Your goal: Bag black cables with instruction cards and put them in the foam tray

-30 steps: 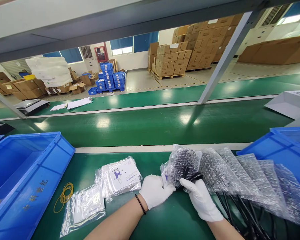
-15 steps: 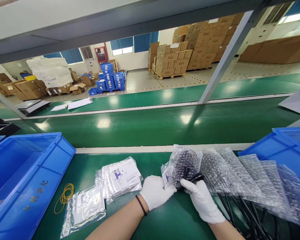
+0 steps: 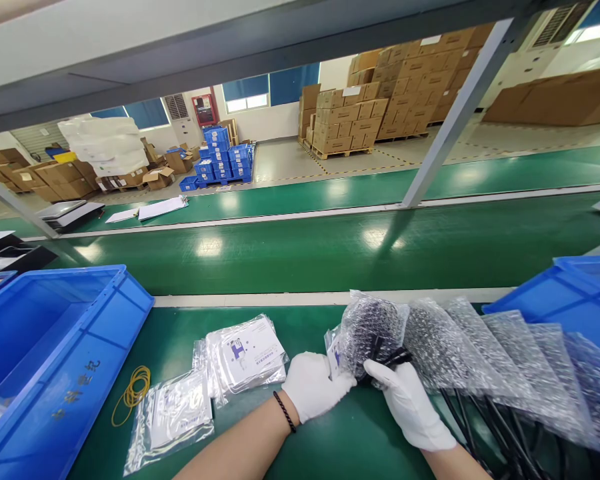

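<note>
My left hand [image 3: 319, 388], in a white glove, is closed at the lower left edge of a bubble-wrap bag [image 3: 373, 327]. Between this hand and the bag shows part of a printed packet [image 3: 334, 352]; the fingertips are hidden. My right hand [image 3: 413, 405], also gloved, grips a black cable [image 3: 396, 357] at the bag's lower right, thumb on top. Dark contents show through the bubble wrap. Left of my hands lie clear-bagged printed leaflets [image 3: 250, 352] and a second pile of bagged leaflets [image 3: 180, 410].
Several more bubble-wrap bags [image 3: 517, 360] overlap at right, black cables [image 3: 500, 427] trailing below. Blue bins stand at left [image 3: 87, 373] and right [image 3: 535, 287]. Yellow rubber bands [image 3: 133, 393] lie beside the left bin. Behind runs a green belt [image 3: 280, 253]; a grey post [image 3: 455, 120] rises beyond it.
Both hands keep their hold at the bubble-wrap bag, almost unmoved. On the belt behind, the white piece at far right and the dark items at far left have shifted rightward.
</note>
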A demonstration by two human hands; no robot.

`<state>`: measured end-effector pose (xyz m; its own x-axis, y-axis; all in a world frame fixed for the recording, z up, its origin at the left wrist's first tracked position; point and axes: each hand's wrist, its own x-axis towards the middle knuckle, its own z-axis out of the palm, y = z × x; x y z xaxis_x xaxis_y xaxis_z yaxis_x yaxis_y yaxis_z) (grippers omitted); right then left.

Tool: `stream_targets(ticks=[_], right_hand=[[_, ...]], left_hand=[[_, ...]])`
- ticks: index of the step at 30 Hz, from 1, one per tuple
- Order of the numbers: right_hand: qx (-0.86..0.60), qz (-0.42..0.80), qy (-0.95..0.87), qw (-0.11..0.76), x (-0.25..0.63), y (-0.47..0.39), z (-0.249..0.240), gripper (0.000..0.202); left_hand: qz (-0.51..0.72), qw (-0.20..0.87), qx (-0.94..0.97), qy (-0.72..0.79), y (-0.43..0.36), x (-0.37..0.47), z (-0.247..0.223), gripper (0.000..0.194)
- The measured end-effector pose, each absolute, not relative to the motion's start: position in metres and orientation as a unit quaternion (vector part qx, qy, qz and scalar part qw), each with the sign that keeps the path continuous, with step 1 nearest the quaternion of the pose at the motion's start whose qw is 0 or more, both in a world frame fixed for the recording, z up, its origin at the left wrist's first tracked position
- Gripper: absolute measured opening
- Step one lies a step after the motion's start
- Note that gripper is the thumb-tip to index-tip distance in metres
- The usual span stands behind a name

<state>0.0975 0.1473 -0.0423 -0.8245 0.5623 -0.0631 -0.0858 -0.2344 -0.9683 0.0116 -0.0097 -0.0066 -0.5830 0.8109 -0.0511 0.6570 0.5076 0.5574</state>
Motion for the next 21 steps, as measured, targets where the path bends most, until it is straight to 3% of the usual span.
stream_targets(ticks=[21], right_hand=[[-0.211,0.756,-0.579,0.223,0.0965,0.1441,-0.0383,0.070]], left_hand=[[0.243,0.161,0.428,0.855,-0.0099,0.0119,-0.0054,0.037]])
